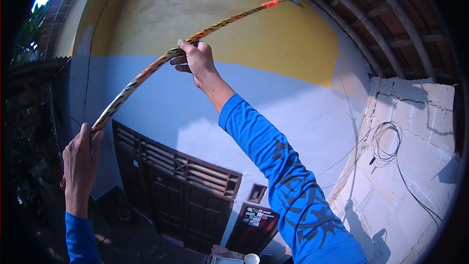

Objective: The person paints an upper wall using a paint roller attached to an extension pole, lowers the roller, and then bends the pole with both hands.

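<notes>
A long, slightly bent pole point(132, 88) with a mottled yellow, black and white pattern slants up to the right, capped by an orange fitting point(270, 4). Beyond this a thin rod reaches a small flat piece too indistinct to name, against the top of the wall. My left hand point(80, 159) is closed round the pole's lower part at the left. Higher up, my right hand point(195, 61) grips it with thumb on top and fingers curled beneath.
A yellow and pale blue wall point(146, 100) faces me, with dark wooden doors point(171, 200) below. Roof beams point(400, 14) overhang at right, above a cracked block wall point(410, 161) with a coiled wire point(386, 137). A white container point(251, 259) sits at the bottom edge, plants at far left.
</notes>
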Available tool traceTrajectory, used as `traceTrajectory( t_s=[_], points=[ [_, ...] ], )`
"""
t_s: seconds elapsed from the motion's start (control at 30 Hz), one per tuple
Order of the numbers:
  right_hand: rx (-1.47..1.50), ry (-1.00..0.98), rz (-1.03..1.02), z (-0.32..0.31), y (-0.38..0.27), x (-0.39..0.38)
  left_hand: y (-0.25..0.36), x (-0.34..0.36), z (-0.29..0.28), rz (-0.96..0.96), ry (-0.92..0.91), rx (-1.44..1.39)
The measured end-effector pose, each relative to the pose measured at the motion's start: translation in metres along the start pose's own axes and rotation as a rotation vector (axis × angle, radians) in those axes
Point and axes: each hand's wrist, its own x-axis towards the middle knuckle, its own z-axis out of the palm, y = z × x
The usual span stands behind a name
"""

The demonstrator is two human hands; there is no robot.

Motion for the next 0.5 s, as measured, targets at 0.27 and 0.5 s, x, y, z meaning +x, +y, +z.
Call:
traceTrajectory(
  t_s=[0.27,0.5],
  points=[
    [-0.014,0.010,0.006,-0.004,-0.001,-0.001,0.003,-0.001,0.002,0.015,0.004,-0.013],
    [-0.026,0.010,0.021,-0.012,0.000,0.001,0.005,0.005,0.009,0.049,0.012,0.013]
  ],
)
